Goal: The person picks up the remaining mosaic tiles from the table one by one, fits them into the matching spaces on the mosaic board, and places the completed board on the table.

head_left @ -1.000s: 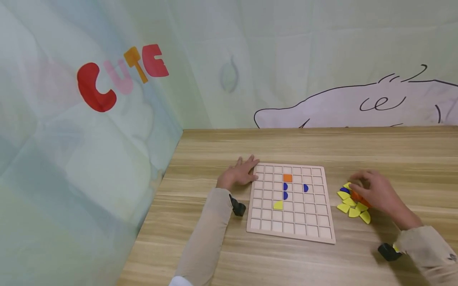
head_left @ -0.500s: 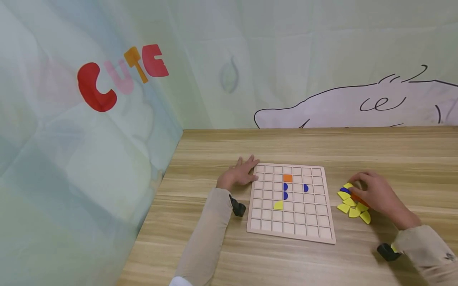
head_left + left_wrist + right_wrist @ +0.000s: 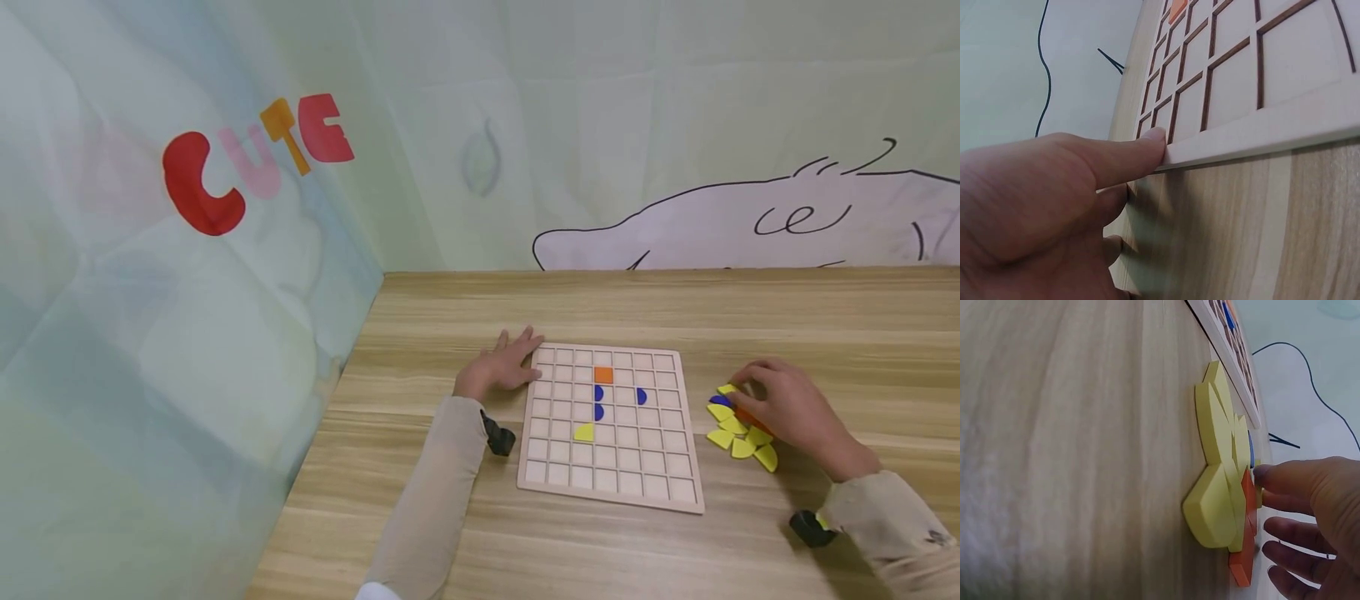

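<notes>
In the head view a square wooden grid board [image 3: 609, 501] lies on the table. My left hand [image 3: 498, 367] is at its far left corner with fingers spread; in the left wrist view the thumb [image 3: 1141, 153] rests on the board's rim. On the board are an orange square [image 3: 603, 375], several blue half circles [image 3: 642, 397] and a yellow quarter circle [image 3: 584, 432]. My right hand [image 3: 795, 412] reaches into a pile of pieces, thumb and index fingertips at a yellow piece [image 3: 726, 389] and a blue piece [image 3: 720, 401]. I cannot tell whether they pinch one.
More yellow pieces [image 3: 766, 457] lie at the near side of the pile, right of the board. Orange pieces [image 3: 1243, 562] are partly hidden by the right hand. A printed cloth [image 3: 450, 167] stands behind the wooden table [image 3: 450, 300] and along its left side.
My right thumb and index finger have come down onto the pile and closer together. The blue piece there has turned and shifted slightly. My left hand stays put.
</notes>
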The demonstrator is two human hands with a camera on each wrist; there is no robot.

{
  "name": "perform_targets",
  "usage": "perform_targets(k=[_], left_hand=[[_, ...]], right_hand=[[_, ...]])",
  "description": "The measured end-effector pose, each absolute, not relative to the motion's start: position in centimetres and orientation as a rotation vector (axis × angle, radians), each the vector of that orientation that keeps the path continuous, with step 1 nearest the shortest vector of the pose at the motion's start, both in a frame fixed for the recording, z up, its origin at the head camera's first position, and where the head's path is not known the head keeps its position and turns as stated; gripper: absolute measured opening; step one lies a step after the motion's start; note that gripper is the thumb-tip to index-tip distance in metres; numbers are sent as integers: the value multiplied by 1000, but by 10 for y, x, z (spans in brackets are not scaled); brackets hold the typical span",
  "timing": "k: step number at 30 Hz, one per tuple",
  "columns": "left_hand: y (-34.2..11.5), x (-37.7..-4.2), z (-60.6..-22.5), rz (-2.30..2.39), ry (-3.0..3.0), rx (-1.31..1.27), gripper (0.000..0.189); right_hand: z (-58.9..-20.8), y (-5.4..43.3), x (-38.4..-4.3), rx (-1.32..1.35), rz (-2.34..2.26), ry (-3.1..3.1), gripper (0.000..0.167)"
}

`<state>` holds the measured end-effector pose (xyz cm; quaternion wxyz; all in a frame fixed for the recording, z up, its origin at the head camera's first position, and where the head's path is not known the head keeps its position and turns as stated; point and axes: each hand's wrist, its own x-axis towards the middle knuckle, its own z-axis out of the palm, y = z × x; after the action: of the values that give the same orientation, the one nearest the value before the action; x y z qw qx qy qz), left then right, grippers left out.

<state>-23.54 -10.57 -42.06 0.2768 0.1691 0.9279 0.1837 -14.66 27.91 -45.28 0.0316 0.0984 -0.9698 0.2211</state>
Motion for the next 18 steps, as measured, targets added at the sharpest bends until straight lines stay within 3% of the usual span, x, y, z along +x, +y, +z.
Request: perform_targets(k=[18], left_hand=[[-107, -235, -419, 483, 2490, 463, 62]], right_hand=[[-449, 275, -151, 355, 517, -2977, 27]])
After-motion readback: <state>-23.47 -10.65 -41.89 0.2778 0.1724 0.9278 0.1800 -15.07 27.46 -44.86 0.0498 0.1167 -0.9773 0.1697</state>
